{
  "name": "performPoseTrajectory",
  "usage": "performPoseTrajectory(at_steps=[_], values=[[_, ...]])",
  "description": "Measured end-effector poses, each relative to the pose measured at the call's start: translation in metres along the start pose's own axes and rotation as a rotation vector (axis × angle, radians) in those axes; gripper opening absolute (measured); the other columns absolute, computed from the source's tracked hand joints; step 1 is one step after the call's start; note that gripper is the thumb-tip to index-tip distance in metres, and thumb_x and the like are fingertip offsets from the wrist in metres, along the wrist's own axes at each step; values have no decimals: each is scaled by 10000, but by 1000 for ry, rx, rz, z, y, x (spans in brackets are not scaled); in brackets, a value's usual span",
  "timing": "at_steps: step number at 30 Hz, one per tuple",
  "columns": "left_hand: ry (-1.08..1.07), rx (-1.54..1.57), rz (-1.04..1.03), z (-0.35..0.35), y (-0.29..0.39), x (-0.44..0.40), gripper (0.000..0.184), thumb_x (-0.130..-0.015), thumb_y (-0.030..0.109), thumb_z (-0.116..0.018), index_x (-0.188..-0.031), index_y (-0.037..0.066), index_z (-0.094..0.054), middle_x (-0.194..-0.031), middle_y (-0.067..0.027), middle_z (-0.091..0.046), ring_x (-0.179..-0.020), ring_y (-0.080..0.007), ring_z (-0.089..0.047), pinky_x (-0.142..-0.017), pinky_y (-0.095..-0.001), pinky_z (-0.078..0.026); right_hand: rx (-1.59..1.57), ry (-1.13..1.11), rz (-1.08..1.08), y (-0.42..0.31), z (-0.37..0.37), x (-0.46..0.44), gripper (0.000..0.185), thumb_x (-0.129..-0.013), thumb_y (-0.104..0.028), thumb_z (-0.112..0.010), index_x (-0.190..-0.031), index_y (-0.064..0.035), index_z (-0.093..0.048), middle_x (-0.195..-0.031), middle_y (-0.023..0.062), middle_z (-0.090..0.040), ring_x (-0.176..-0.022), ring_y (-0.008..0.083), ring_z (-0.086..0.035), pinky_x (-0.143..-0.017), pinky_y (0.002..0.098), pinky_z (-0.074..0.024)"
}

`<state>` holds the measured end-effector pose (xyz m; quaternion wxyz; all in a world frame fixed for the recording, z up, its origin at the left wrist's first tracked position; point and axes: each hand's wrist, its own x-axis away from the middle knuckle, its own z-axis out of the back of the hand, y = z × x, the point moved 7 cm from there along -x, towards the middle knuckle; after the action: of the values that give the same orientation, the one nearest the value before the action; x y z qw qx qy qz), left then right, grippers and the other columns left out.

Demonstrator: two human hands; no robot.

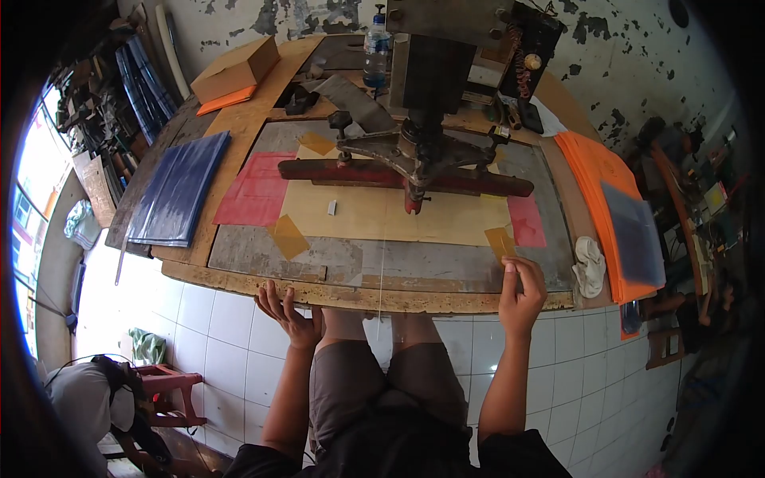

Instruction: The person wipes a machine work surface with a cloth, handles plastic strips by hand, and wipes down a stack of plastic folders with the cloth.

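Observation:
My right hand [523, 295] is closed in a pinch at the front right of the press table, on the edge of a clear plastic sheet [381, 279] that shows only as faint lines and glare. Beside the front edge, my left hand [292, 317] has its fingers apart near the wooden rim; whether it touches the sheet is hard to tell. Between and beyond my hands lies a yellowish board [358, 219] with brown tape [288, 237] at its corners and a small pale piece [331, 208] on it. A red press bar [470, 180] hangs over the board.
Blue plastic covers [179, 187] lie left; orange sheets [594, 183] with clear covers [629, 231] lie right, near a white cloth [589, 267]. A cardboard box [237, 70] and bottle [376, 52] stand behind. A person [88, 398] is at lower left by a red stool [171, 386].

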<state>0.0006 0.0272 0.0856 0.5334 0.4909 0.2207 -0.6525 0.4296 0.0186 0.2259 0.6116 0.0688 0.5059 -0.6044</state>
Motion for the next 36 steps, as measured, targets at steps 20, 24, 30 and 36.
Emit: performPoseTrajectory(at_steps=[20, 24, 30, 36], values=[[0, -2, 8, 1, -1, -1, 704, -988, 322, -754, -1562, 123, -399, -1710, -272, -330, -1598, -545, -241, -1266, -759, -172, -3, -10, -4, 0, 0, 1, 102, -1032, -77, -699, -1021, -9, -775, -1030, 106, -779, -965, 309, -736, -880, 427, -558], [2, -4, 0, 1, 0, -1, 699, -982, 291, -737, -1561, 114, -387, -1704, -283, -332, -1592, -555, -246, -1267, -761, -166, 15, -11, 31, -1, 1, 1, 130, -1054, -47, -669, -1041, 32, -772, -1024, 135, -782, -953, 292, -756, -881, 386, -581], [-3, -16, -11, 2, 2, -3, 695, -970, 259, -720, -1557, 103, -384, -1697, -287, -335, -1586, -560, -254, -1267, -764, -166, -5, -3, 16, 0, 0, 1, 106, -1035, -58, -687, -1017, 8, -769, -1018, 121, -780, -947, 309, -745, -871, 414, -568], [12, -22, -10, 1, 1, -3, 700, -964, 264, -747, -1546, 108, -389, -1690, -273, -350, -1587, -548, -261, -1265, -764, -177, 14, -7, 35, -1, 1, 1, 132, -1052, -43, -668, -1035, 38, -771, -1017, 136, -781, -945, 293, -755, -867, 389, -584]])
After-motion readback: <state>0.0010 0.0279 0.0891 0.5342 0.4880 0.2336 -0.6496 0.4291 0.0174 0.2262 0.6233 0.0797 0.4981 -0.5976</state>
